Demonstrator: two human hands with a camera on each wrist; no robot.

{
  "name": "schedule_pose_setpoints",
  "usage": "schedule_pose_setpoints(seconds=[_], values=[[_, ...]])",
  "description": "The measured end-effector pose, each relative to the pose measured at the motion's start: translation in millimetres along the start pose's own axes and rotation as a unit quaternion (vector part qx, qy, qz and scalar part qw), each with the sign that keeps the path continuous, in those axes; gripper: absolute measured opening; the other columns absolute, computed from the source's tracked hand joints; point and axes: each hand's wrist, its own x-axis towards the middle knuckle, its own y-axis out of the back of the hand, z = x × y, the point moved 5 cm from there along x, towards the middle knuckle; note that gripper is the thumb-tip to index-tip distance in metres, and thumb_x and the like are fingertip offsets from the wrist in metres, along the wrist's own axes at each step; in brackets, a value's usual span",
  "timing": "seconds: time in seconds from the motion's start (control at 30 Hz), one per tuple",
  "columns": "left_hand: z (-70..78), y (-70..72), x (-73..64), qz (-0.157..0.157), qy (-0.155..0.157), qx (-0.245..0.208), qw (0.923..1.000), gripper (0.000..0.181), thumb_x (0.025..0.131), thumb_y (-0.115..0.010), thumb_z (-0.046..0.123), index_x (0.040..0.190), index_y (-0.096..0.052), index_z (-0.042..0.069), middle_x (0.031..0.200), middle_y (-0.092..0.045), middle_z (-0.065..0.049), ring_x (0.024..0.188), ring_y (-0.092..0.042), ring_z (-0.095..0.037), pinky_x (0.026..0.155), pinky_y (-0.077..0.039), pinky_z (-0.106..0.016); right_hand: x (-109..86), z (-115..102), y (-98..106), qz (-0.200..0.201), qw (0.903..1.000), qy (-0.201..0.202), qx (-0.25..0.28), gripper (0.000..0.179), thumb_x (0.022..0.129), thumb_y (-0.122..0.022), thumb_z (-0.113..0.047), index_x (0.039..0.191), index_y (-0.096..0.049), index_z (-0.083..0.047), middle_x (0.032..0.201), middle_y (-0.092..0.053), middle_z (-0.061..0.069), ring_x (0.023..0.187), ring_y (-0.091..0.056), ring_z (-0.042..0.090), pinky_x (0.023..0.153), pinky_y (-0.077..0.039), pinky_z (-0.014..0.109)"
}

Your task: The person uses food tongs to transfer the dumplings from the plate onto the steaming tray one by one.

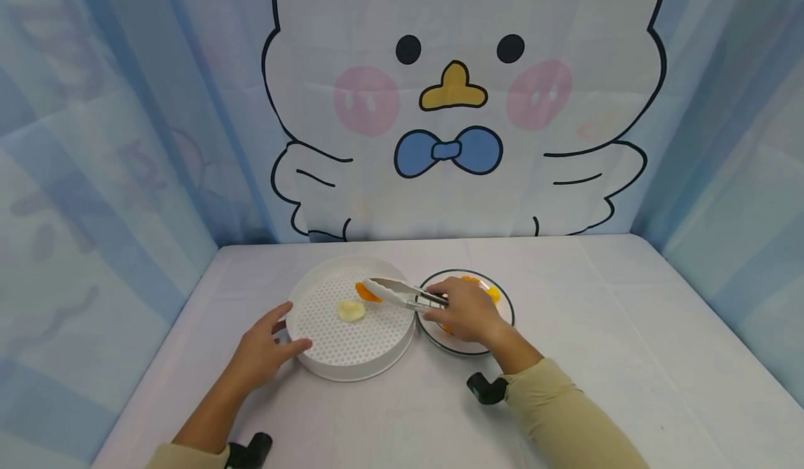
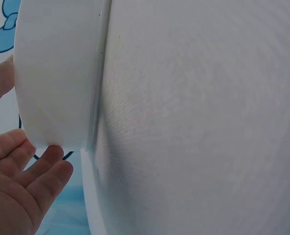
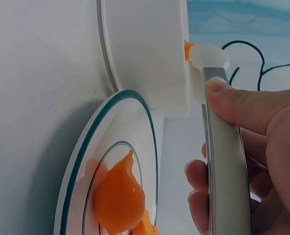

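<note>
A white perforated round tray (image 1: 342,357) stands on the table beside a dark-rimmed plate (image 1: 507,303). My right hand (image 1: 461,312) grips metal tongs (image 1: 402,293) with white tips, which reach over the tray and pinch an orange slice (image 1: 366,292). A pale yellow piece (image 1: 351,310) lies in the tray. More orange slices (image 3: 118,196) lie on the plate (image 3: 81,161), partly hidden by my hand in the head view. My left hand (image 1: 266,347) touches the tray's left wall (image 2: 56,73) with relaxed fingers (image 2: 42,171). In the right wrist view the tongs (image 3: 223,161) lie under my thumb.
The table (image 1: 597,329) is covered in white cloth and boxed in by a cartoon-bird backdrop (image 1: 452,106) behind and blue curtains at both sides. Bare cloth lies to the right of the plate and in front of the tray.
</note>
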Motion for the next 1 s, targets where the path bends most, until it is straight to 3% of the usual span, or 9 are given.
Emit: schedule_pose_setpoints(seconds=[0.67, 1.0], values=[[-2.0, -0.4, 1.2, -0.003, 0.001, -0.004, 1.0, 0.089, 0.086, -0.074, 0.034, 0.155, -0.023, 0.009, 0.154, -0.031, -0.027, 0.139, -0.036, -0.048, 0.103, -0.045, -0.057, 6.4, -5, -13, -0.015, 0.9992, -0.037, 0.003, 0.051, 0.084, -0.074, -0.039, 0.129, -0.065, -0.016, 0.128, -0.064, 0.004, 0.105, -0.061, 0.02, 0.09, -0.053, 0.042], [-3.7, -1.5, 3.2, -0.002, 0.005, -0.002, 1.0, 0.089, 0.087, -0.074, 0.033, 0.155, -0.023, 0.009, 0.155, -0.031, -0.027, 0.139, -0.035, -0.047, 0.104, -0.045, -0.057, -7.0, 7, 8, 0.014, 0.9996, -0.023, 0.012, 0.054, 0.082, -0.075, -0.038, 0.129, -0.064, -0.014, 0.121, -0.066, 0.004, 0.096, -0.06, 0.018, 0.082, -0.052, 0.038]])
